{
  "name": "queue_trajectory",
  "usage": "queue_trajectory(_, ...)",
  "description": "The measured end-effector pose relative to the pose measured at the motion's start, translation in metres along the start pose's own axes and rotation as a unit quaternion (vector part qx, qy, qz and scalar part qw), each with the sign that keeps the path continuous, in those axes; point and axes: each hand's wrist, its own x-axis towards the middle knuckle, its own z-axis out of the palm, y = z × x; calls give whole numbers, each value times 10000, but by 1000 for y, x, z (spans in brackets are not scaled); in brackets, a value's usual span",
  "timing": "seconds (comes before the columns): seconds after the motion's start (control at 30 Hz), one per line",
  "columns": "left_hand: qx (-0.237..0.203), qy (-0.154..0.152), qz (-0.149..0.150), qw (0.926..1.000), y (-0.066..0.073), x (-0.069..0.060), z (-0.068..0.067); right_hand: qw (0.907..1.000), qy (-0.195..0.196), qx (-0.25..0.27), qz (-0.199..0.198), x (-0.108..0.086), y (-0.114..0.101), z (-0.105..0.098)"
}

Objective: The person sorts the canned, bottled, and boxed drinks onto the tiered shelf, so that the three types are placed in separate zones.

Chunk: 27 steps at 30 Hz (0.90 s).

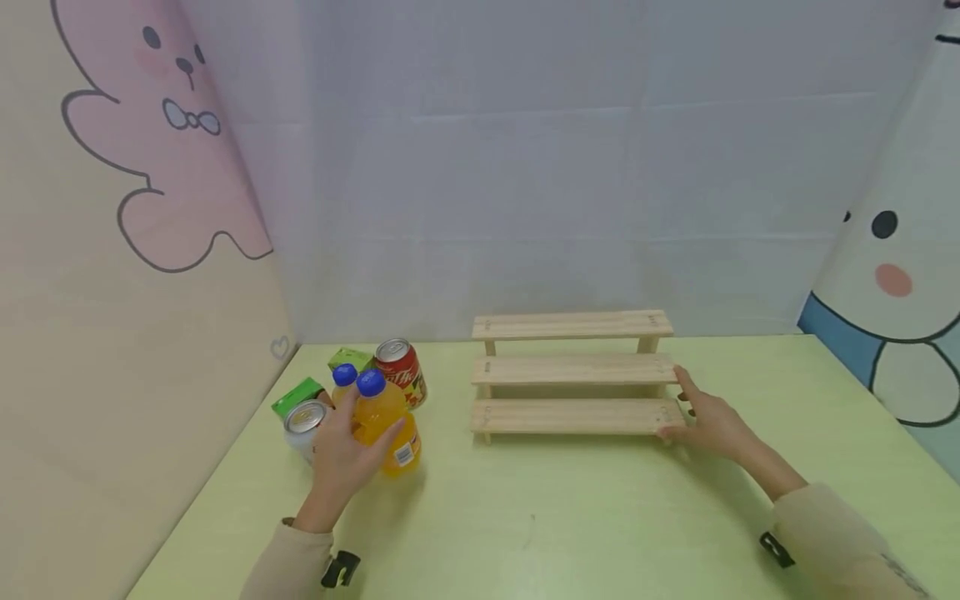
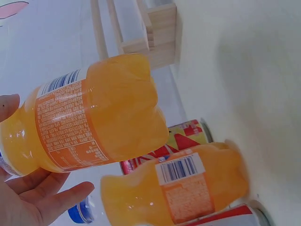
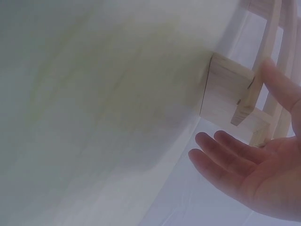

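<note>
My left hand (image 1: 341,454) grips a bottle of orange drink with a blue cap (image 1: 381,407) by its upper part. In the left wrist view, the held bottle (image 2: 120,106) is tilted, its base apart from the table. A second orange drink bottle (image 2: 218,181) stands just beyond it. On the right, my right hand (image 1: 712,423) touches the right end of a three-tier wooden rack (image 1: 573,368). Its thumb lies at the lowest tier and its index finger at the middle one. The remaining fingers (image 3: 221,162) are extended beside the rack's side in the right wrist view.
A red drink can (image 1: 401,371) stands behind the bottles. To their left are a silver-topped can (image 1: 303,421) and a green carton (image 1: 297,396); another green box (image 1: 349,359) is at the back. Curtains with cartoon figures enclose the pale green table (image 1: 525,517).
</note>
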Motion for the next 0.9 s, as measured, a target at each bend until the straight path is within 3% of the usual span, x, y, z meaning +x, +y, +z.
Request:
queue_trajectory(0.23, -599, -112, 214, 9979, 14, 21, 7, 10000, -22, 54, 51, 1, -1, 0)
queue_trajectory(0.5, -863, -107, 614, 9943, 27, 39, 23, 9999, -51, -26, 120, 0, -2, -3)
queue_trajectory(0.9, -1369, -258, 487, 9890, 44, 56, 46, 9998, -88, -48, 152, 0, -1, -1)
